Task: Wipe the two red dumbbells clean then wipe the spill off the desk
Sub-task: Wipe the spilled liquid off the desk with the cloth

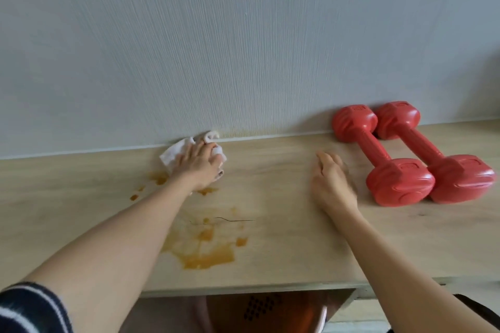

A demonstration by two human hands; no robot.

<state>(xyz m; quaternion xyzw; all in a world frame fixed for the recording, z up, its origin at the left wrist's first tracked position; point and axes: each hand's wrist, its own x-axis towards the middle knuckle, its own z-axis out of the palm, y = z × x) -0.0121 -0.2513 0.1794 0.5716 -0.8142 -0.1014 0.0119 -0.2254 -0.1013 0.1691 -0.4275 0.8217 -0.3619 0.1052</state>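
Nearest the desk's [270, 273] front edge, the biggest orange pool of the spill [208, 258] is lying untouched, with thinner smears and drops trailing away from it toward the wall [243, 35]. More blotches are sitting farther back, partly under the left forearm.

Mid-desk, the right hand [331, 184] is resting flat and relaxed on the wood, gripping nothing, just beside the near heads of the dumbbells [405, 154]. It is serving as a brace, and it should be staying there, clear of the wet patch.

Farther back, the left hand [201, 163] is pressing a white cloth [173, 155] against the desk close to where the top meets the wall; its fingers are bending over the cloth, and a corner of fabric is poking out past the fingertips. The hand is blurred, so it is probably mid-stroke.

My judgement: the wiping of the spill is under way, starting at the far end. To do it well, the person should be drawing the cloth from the wall toward the front edge in overlapping passes, gathering liquid inward rather than spreading it sideways. Folding to a dry face before reaching the thick pool would be helping, since one small cloth may be soaking through. The seam at the wall looks faintly stained and is worth a firm pass.

Farthest right, both dumbbells are lying side by side, touching, far heads against the wall, well apart from the spill.
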